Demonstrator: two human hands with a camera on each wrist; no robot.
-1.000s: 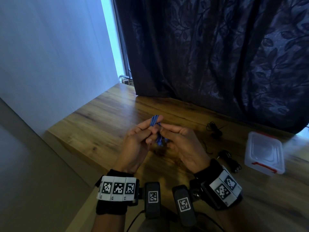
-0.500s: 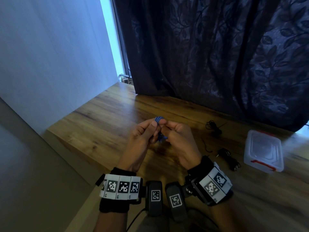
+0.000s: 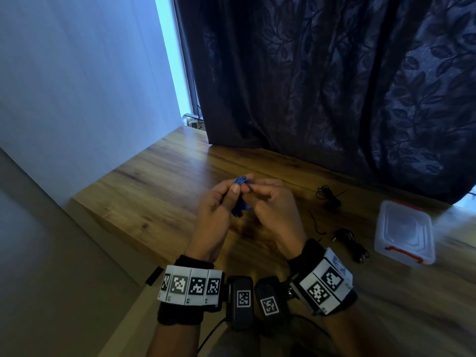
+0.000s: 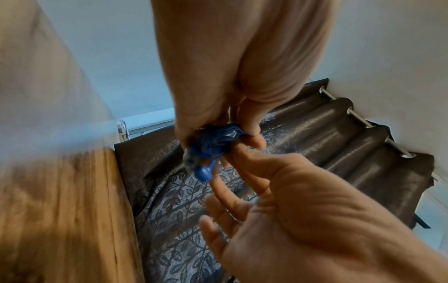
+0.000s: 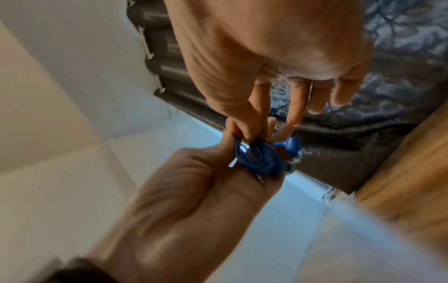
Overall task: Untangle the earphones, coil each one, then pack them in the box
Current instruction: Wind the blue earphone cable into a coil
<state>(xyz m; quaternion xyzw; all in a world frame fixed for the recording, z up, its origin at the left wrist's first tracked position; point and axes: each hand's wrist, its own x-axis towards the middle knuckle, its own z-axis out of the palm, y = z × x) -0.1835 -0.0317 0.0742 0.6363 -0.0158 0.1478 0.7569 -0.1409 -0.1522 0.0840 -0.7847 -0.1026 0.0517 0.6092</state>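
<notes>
The blue earphones (image 3: 240,195), wound into a small bundle, are held above the table (image 3: 159,181) between both hands. The left hand (image 3: 215,217) pinches the coil between thumb and fingers; the right hand (image 3: 274,212) pinches its top with thumb and forefinger, the other fingers loose. Two black earphones (image 3: 328,195) (image 3: 350,243) lie on the table to the right, near the lidded box (image 3: 404,233).
</notes>
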